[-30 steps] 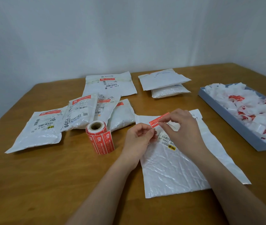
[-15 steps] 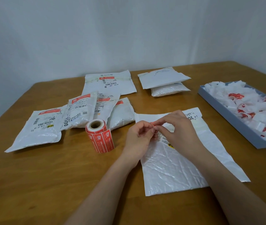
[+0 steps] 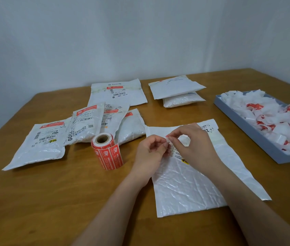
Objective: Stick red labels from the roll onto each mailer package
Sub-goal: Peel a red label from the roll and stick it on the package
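Observation:
A flat white mailer (image 3: 190, 185) lies in front of me on the wooden table. Above its top part my left hand (image 3: 151, 153) and right hand (image 3: 194, 144) meet fingertip to fingertip and pinch a small label piece (image 3: 167, 139); only a white edge and a sliver of red show. The roll of red labels (image 3: 106, 150) stands just left of my left hand. Several mailers with red labels (image 3: 87, 121) overlap at the left, and another labelled one (image 3: 117, 94) lies behind them. Two stacked mailers (image 3: 176, 91) sit at the back, with no red label visible on them.
A grey tray (image 3: 243, 125) at the right holds a heap of crumpled white and red backing scraps. The table's (image 3: 52, 201) far edge meets a white wall.
The red label, held up flat one second ago, has been drawn in between the fingertips and is mostly hidden. Both hands stayed over the mailer's top.

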Motion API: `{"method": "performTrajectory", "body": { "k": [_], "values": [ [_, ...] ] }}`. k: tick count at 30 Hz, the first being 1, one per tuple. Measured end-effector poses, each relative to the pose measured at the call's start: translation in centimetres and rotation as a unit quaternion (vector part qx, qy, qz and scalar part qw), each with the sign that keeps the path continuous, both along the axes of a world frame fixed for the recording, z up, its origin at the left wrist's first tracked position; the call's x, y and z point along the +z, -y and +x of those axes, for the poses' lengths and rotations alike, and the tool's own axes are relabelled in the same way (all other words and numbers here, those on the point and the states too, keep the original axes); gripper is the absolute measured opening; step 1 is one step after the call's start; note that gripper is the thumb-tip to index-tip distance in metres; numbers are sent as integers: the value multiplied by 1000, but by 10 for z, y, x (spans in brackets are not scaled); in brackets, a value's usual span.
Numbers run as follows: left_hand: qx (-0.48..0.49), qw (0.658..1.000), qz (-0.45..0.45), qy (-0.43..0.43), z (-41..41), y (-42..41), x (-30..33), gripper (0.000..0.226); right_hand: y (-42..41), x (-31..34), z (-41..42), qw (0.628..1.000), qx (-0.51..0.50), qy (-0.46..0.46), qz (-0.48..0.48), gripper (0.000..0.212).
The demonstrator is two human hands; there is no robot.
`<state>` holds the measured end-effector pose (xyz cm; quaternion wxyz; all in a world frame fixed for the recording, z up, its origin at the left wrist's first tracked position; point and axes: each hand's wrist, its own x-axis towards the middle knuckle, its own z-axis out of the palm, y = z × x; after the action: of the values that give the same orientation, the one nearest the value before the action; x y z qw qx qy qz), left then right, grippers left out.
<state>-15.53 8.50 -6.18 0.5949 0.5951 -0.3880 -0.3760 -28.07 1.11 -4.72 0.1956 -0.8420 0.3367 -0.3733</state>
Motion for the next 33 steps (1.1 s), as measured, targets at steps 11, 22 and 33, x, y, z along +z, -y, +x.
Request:
{"method": "performTrajectory", "body": {
  "k": [11,22,33],
  "values": [
    [11,999,-8,-53,-2,2,0,14,1,9,-2,983,-22,85,164,6],
    [16,997,-2,-78,0,3,1,12,5,24,-13,894,-55,223,384,8],
    [18,996,5,-91,-1,2,2,10,10,33,-23,842,-59,318,432,9]
  ]
}}
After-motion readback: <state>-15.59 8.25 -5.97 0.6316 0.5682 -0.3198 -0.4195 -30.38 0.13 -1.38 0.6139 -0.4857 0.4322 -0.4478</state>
